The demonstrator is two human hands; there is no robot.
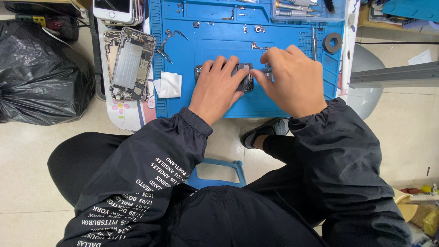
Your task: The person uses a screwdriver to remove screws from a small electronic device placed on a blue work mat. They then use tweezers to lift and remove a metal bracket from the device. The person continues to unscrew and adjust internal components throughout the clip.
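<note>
Dead centre on the blue silicone repair mat (274,103) lies the small dark opened phone body (247,77), its insides facing up, mostly covered by the two hands. The left hand (218,84) presses down on it, fingers (228,64) spread flat across its left part and pinning it to the mat rather than curling around it. The right hand (292,80) comes in from the other side, its fingers pinched tight on a thin metal tool (264,70), whose tip sits at the phone's upper right edge; what kind of tool it is cannot be told.

Just left of the left hand, a folded white cloth (168,85) rests on the mat's edge. Small metal brackets and screws (258,29) are scattered over the mat's upper part. Beyond the mat to the left, a bigger silver phone chassis, stripped open (132,64), lies on the white surface (130,114), with a white-fronted phone (113,9) above it. At the mat's right edge sits a black ring-shaped roll (332,42). A black plastic bag (41,73) slumps on the floor at far left.
</note>
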